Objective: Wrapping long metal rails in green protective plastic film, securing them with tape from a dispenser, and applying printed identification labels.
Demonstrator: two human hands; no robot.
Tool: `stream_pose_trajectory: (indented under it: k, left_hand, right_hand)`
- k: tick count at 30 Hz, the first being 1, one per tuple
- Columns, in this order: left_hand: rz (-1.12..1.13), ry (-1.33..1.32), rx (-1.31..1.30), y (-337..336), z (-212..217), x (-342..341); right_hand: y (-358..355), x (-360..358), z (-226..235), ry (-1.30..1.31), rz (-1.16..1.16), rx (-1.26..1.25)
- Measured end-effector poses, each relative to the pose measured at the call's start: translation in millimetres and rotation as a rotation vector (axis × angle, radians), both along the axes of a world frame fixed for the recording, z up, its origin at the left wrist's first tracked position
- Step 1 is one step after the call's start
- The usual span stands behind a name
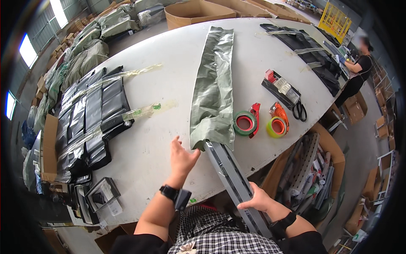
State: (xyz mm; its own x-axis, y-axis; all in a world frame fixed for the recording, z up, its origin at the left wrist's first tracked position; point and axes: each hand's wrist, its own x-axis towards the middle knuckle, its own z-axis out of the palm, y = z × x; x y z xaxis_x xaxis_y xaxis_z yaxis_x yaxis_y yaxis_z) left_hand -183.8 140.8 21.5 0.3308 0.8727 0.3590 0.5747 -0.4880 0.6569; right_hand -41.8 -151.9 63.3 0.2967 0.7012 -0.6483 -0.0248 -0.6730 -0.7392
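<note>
Standing wide open, your left grip [182, 160]: empty, thumb by the green woven sleeve [212, 84], contact unclear. Sleeve: crinkled, glossy, lengthwise up the desk [169, 51], ahead and right of that nearer grip. Grey slotted profiles [234, 169]: far end under the sleeve's near edge, axis slanting down-right. Right grip [260, 200]: closed on them, thumb uppermost.

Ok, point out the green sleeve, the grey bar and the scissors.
Green sleeve [212, 80], head view: middle of its length.
Grey bar [233, 171], head view: its exposed upper part.
Scissors [300, 106], head view: the black handles.
</note>
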Motion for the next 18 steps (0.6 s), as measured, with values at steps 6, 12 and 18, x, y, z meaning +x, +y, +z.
stream_pose_trajectory:
  k: [6, 12, 18]
  left_hand:
    - [-0.219, 0.351, -0.315, 14.4, -11.0, 22.9]
    - [-0.3, 0.159, -0.34, -22.2, 7.0, 9.1]
    - [-0.32, 0.227, -0.264, 35.5, 11.3, -34.2]
  right_hand:
    - [33.0, -1.8, -2.1, 0.014, -0.068, 0.064]
    - [188.8, 17.3, -5.8, -0.341, -0.258, 0.11]
    - [239.5, -14.0, -44.6, -0.564, -0.147, 0.28]
